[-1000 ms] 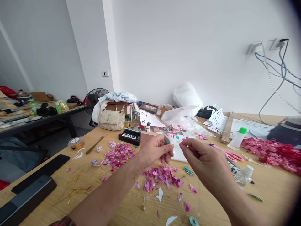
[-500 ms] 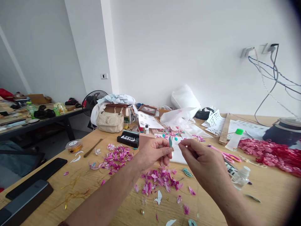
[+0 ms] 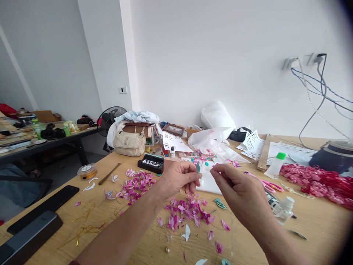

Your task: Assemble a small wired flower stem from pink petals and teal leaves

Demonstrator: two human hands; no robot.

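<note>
My left hand (image 3: 185, 177) pinches a small teal-green leaf (image 3: 198, 168), which stands upright above the thumb and forefinger. Just to its right, my right hand (image 3: 234, 180) is closed in a pinch, its fingertips a short gap from the leaf; whatever they hold is too fine to make out. Under and between the hands lies a heap of pink petals (image 3: 189, 212). Behind them a white sheet (image 3: 209, 182) lies on the table, with pink and teal flower pieces (image 3: 202, 162) at its far edge. More teal leaves (image 3: 220, 203) rest below my right hand.
Pink-handled scissors (image 3: 271, 186), a clear bottle (image 3: 284, 210) and a green-capped bottle (image 3: 275, 165) stand or lie on the right. A second petal heap (image 3: 139, 184), a black tray (image 3: 150, 163), a wooden stick (image 3: 109, 173) and a round tub (image 3: 87, 171) are on the left.
My left hand has shifted slightly left with the leaf, so the gap between the two hands is a little wider. The right hand stays pinched.
</note>
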